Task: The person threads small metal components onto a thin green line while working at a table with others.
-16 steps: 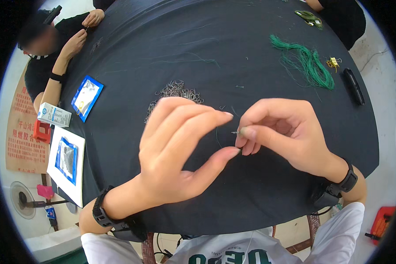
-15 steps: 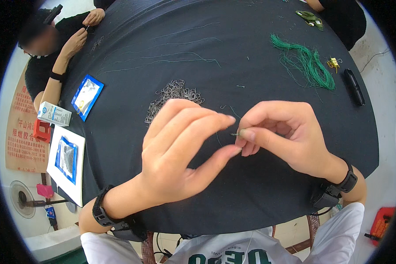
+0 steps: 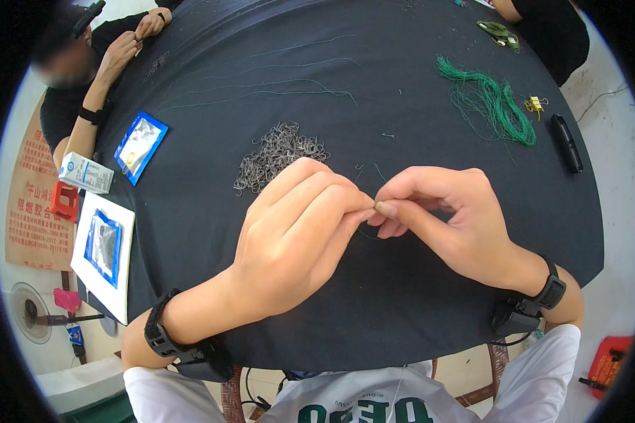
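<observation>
My left hand (image 3: pixel 296 236) and my right hand (image 3: pixel 458 222) meet at the fingertips over the table, both pinching. What sits between them is mostly hidden; my right hand keeps hold of a tiny fishing hook, which showed from its fingertips half a second ago. Thin green fishing line (image 3: pixel 369 235) curves out below the joined fingers, and short strands show above them. Just beyond my left hand lies a heap of grey metal fishing hooks (image 3: pixel 279 155). One loose hook (image 3: pixel 360 167) rests near the fingertips.
Green line lies bundled (image 3: pixel 497 109) at right, near a yellow clip (image 3: pixel 536 104) and black pen-like object (image 3: pixel 566 143). A blue packet (image 3: pixel 141 146), small carton (image 3: pixel 86 173) and white board (image 3: pixel 123 275) line the left side. Another person's hands (image 3: pixel 130 42) work far left.
The fingers of my left hand, spread apart before, have closed into a pinch against my right fingertips. The small hook end is now covered. My right hand has barely moved.
</observation>
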The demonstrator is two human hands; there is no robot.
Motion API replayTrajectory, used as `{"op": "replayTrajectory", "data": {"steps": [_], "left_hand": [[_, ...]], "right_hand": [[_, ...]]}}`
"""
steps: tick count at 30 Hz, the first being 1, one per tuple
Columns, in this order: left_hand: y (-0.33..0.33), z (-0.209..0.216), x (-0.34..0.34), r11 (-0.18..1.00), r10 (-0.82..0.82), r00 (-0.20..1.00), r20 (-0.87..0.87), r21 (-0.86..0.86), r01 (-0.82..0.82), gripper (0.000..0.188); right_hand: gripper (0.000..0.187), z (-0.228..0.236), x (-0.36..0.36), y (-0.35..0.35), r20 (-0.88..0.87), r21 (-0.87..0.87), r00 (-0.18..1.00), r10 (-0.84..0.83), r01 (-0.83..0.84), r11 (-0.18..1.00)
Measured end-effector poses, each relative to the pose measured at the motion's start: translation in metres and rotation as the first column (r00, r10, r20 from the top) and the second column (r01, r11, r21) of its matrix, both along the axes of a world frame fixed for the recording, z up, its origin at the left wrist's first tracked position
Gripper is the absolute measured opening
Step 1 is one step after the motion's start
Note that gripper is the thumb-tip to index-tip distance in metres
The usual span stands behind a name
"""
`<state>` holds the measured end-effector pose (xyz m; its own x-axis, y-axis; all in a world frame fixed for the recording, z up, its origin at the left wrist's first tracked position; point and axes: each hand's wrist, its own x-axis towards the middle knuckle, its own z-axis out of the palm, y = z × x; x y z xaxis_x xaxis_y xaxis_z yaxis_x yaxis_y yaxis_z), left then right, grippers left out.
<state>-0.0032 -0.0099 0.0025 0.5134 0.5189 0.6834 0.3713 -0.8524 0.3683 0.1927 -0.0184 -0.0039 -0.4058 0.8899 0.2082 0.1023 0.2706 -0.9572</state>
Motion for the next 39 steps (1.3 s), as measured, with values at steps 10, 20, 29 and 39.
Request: {"op": "replayTrajectory", "data": {"steps": [10, 20, 29, 39], "left_hand": [[-0.001, -0.002, -0.001, 0.994, 0.032, 0.998, -0.048, -0.101, -0.037, 0.014], [-0.004, 0.000, -0.005, 0.845, 0.075, 0.996, 0.043, -0.533, -0.041, 0.006], [-0.001, -0.006, -0.008, 0.740, 0.120, 0.979, 0.166, -0.672, 0.023, 0.007], [0.000, -0.008, -0.009, 0.787, 0.122, 0.987, 0.101, -0.616, -0.034, 0.006]], "right_hand": [[0.007, 0.006, 0.001, -0.003, 0.176, 0.153, 0.983, -0.057, 0.030, 0.988], [0.018, 0.013, 0.015, 0.016, -0.221, -0.250, 0.975, -0.031, -0.026, 0.968], [0.024, 0.019, 0.079, 0.067, -0.606, -0.221, 0.792, 0.073, -0.257, 0.941], [0.031, 0.051, 0.216, 0.112, -0.663, -0.168, 0.685, -0.303, 0.258, 0.951]]}}
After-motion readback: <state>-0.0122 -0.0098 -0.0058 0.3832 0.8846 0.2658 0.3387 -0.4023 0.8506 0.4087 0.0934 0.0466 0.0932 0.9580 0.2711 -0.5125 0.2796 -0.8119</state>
